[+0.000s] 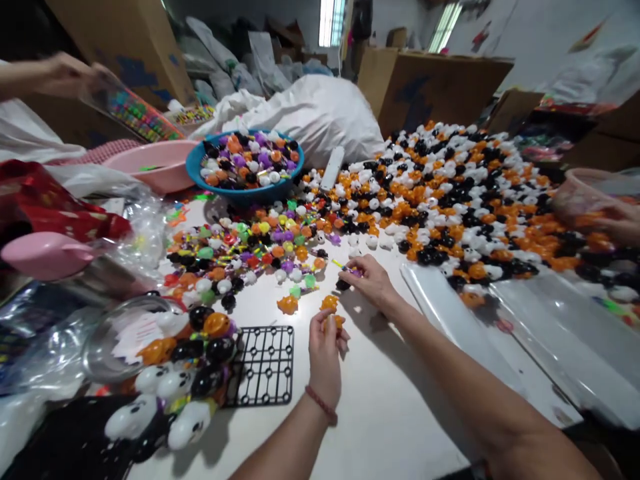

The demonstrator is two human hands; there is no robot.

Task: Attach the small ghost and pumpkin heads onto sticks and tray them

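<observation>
A: What lies at the centre?

B: An orange piece (335, 323), at the fingertips of the left hand (325, 341), whose grip appears curled around it, above the desk (380, 407). A second orange piece (329, 303) lies just beyond.

A: And the right hand (374, 283)?

B: Its grip is pinched on a small purple-and-yellow piece (355, 271); blur leaves the shape uncertain.

A: Which step is shown?

B: Handling single pieces, one per hand, it seems. The next move calls for a firm fingertip pinch.

A: Farther out?

B: A black grid (271, 369) beside the left forearm; beyond, a blue basin (245, 196) and, rightward, a large heap (450, 207).
</observation>
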